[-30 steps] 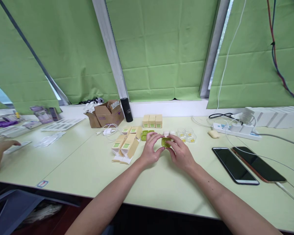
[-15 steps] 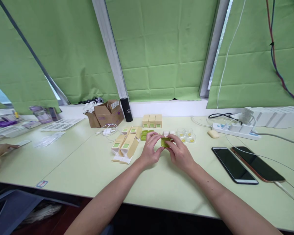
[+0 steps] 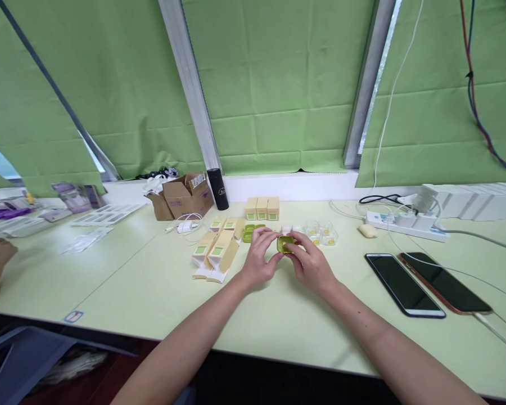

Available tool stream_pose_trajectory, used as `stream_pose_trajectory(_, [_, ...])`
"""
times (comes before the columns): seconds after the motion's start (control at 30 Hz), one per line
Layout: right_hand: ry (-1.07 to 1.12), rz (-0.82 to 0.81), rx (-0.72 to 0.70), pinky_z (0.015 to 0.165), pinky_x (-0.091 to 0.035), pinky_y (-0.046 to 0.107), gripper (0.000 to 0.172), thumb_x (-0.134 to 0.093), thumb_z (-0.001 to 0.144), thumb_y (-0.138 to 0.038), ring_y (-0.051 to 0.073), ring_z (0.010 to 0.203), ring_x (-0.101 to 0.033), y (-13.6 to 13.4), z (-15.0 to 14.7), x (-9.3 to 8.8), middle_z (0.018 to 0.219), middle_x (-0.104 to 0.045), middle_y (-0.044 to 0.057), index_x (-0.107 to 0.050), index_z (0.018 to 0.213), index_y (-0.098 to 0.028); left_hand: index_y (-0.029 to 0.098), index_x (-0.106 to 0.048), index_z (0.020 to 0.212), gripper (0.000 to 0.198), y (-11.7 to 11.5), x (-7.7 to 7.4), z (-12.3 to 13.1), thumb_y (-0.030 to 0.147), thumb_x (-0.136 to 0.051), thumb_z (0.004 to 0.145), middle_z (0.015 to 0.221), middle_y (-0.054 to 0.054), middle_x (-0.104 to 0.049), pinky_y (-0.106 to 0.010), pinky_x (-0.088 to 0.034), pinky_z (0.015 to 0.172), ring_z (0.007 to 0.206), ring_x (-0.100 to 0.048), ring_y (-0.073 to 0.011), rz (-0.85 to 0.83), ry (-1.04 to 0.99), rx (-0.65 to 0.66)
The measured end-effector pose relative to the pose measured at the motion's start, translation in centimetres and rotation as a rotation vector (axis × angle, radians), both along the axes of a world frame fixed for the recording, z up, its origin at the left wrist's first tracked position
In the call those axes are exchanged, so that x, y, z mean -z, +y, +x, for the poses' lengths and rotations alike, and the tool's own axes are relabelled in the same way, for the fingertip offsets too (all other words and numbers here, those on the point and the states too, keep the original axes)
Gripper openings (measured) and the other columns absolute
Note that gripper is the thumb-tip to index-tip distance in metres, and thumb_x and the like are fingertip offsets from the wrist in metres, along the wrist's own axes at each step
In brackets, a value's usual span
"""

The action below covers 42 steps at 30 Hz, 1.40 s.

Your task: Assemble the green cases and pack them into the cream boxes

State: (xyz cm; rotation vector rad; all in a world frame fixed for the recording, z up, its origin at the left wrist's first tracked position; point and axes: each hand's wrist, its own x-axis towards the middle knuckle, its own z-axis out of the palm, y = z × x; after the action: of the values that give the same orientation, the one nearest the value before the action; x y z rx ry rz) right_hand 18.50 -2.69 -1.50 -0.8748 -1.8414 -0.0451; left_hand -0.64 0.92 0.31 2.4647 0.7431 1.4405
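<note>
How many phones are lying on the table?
2. The black phone lies on the right of the table; the reddish-edged phone lies beside it, farther right. None seems hidden.

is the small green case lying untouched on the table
No, the left hand and the right hand both grip the small green case with their fingers.
</note>
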Motion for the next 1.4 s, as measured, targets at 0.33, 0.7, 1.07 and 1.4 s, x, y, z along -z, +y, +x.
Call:
stream_pose_trajectory(0.33, [-0.101, 0.061, 0.034, 0.089, -0.062, 0.047, 0.035, -0.047, 0.099, -0.011, 0.029, 0.114, -0.064, 0.15, 0.06, 0.00, 0.137, -0.060, 0.014, -0.064, 0.125, -0.027, 0.022, -0.061, 0.133, 0.041, -0.06, -0.20, -0.01, 0.026, -0.068, 0.093, 0.122, -0.013, -0.068, -0.054, -0.047, 0.106, 0.125, -0.049, -0.0319, 0.045, -0.005, 0.008])
stream_pose_trajectory(0.7, [-0.101, 0.111, 0.053, 0.088, -0.062, 0.042, 0.036, -0.046, 0.100, -0.009, 0.027, 0.112, -0.066, -0.11, -0.15, -0.20, 0.133, -0.059, 0.017, -0.060, 0.130, -0.023, 0.022, -0.061, 0.135, 0.044, 0.08, 0.07, -0.06, 0.027, -0.069, 0.092, 0.123, -0.013, -0.069, -0.055, -0.047, 0.106, 0.125, -0.049, -0.0318, 0.053, -0.002, 0.005])
stream_pose_trajectory(1.07, [0.291, -0.191, -0.007, 0.087, -0.061, 0.042, 0.022, -0.049, 0.105, -0.035, 0.025, 0.104, -0.073, 0.12, -0.43, 0.03, 0.117, -0.073, 0.011, -0.063, 0.117, -0.023, 0.021, -0.056, 0.144, 0.043, 0.45, 0.30, -0.27, 0.029, -0.054, 0.102, 0.124, -0.013, -0.069, -0.053, -0.044, 0.107, 0.125, -0.048, -0.0301, 0.023, -0.033, 0.016])
stream_pose_trajectory(1.4, [0.577, -0.555, -0.116, 0.069, -0.055, 0.032, 0.048, -0.051, 0.098, -0.067, 0.019, 0.068, -0.068, -0.24, -0.92, -0.59, 0.079, -0.072, 0.004, -0.065, 0.099, -0.021, 0.024, -0.051, 0.145, 0.054, -0.07, 0.13, 0.07, 0.020, -0.065, 0.092, 0.135, -0.011, -0.063, -0.055, -0.043, 0.110, 0.131, -0.041, -0.0317, 0.034, 0.069, -0.033])
